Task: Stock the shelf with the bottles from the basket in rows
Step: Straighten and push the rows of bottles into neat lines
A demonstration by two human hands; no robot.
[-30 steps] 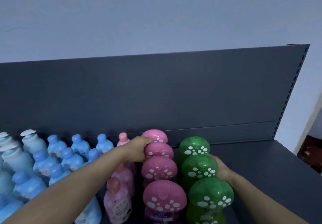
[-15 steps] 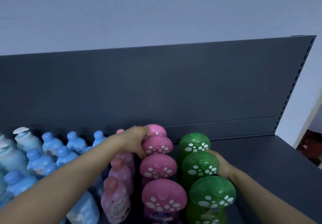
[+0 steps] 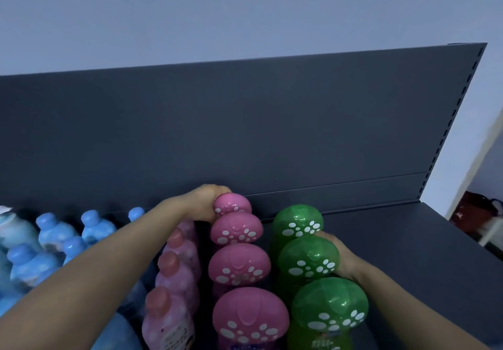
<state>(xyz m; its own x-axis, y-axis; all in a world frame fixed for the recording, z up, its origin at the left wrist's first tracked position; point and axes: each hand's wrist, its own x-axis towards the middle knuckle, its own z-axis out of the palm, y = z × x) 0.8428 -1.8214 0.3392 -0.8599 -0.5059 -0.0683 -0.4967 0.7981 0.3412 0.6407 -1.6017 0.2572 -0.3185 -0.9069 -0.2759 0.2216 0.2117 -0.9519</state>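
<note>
The left hand (image 3: pixel 205 202) reaches across to the back edge of the shelf (image 3: pixel 408 254) and grips the rearmost pink bottle (image 3: pixel 232 204). Its fingers are curled over the top and left side of the spotted, mushroom-shaped cap, just in front of the back panel (image 3: pixel 245 131). The right hand (image 3: pixel 343 257) is cupped round the right side of the middle green bottle (image 3: pixel 309 260), palm against the cap, with its fingertips hidden behind the bottle. The two hands are well apart, each on its own row. The pink row (image 3: pixel 239 264) has four bottles running from the back edge toward the front, their caps overlapping in this view. The green row (image 3: pixel 329 306) of three stands just to its right and starts a little further from the back panel. Left of the pink row, partly under the left forearm, stands a line of pale pink bottles (image 3: pixel 170 262) with round caps, and beyond those the blue bottles (image 3: pixel 54 229) crowd the shelf's left part. Compared with half a second ago, the left hand has moved back, from the side of the second pink cap up onto the rearmost one. The small pale pink cap that showed beside its wrist is now hidden behind the arm. The right hand stays on the same green bottle.
</note>
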